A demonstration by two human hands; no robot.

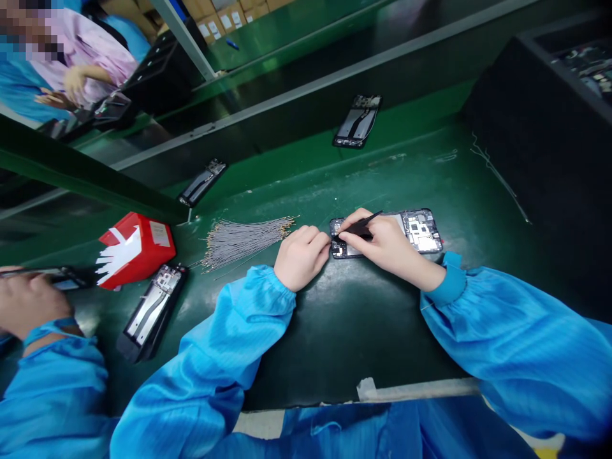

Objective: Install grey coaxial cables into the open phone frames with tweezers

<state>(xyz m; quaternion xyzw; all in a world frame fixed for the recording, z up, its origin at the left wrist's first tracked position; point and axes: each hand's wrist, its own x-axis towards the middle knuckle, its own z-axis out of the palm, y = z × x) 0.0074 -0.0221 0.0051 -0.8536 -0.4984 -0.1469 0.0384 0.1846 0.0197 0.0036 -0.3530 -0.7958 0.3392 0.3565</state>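
An opened phone (pixel 421 231) lies flat on the green bench, its circuit parts and silver plate exposed. My right hand (pixel 382 242) reaches over its middle, closed around dark tweezers (pixel 359 228) whose tips point down at the phone's left end. Against that same left end rests my left hand (pixel 302 258), its fingers curled; whatever they pinch is hidden. Just left of it, a bundle of thin grey cables (pixel 246 239) with gold-coloured ends is spread on the bench.
A red box (pixel 153 245) of white paper strips and stacked opened phones (pixel 155 306) stand left. More opened phones (pixel 357 121) lie behind. Loose cables (pixel 502 175) lie by a black bin (pixel 526 146) at right. A co-worker's hand (pixel 31 299) handles a phone at far left.
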